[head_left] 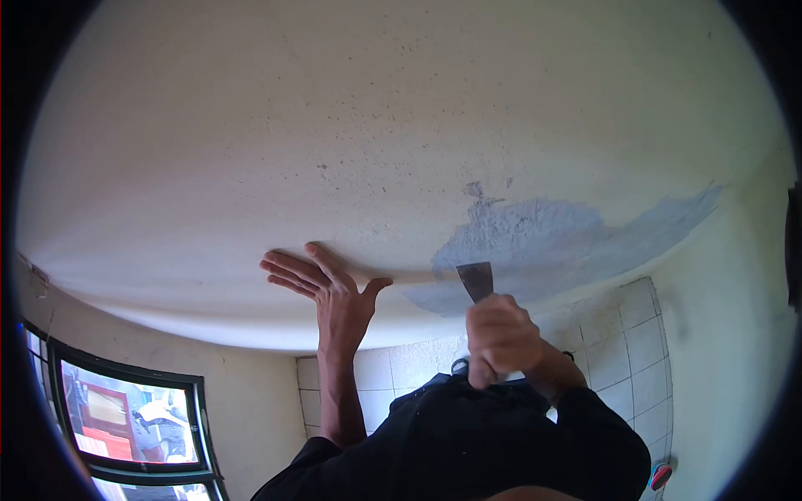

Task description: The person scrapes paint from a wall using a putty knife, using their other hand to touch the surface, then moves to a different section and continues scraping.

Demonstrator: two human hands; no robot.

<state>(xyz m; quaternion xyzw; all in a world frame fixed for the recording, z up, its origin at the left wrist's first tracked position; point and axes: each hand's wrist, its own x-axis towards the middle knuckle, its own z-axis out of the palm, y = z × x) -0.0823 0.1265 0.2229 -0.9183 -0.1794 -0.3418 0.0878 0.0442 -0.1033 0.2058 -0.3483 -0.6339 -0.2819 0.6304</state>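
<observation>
My right hand [503, 334] is wrapped round the handle of a scraper [475, 280], its flat dark metal blade pointing up. In this view the blade overlaps the lower edge of a grey bare patch [535, 234] on the cream wall [251, 100]. The patch has ragged edges and stretches off to the right. Left of it, my left hand [334, 288] lies against the wall with fingers stretched out and thumb spread, holding nothing. The scraper's handle is mostly hidden inside my right fist.
Dark specks and small pits [368, 150] dot the wall above my hands. Pale floor tiles [622, 351] show below, around my feet. A dark-framed window [129, 413] is at lower left. A small red and blue item [660, 477] lies on the floor at lower right.
</observation>
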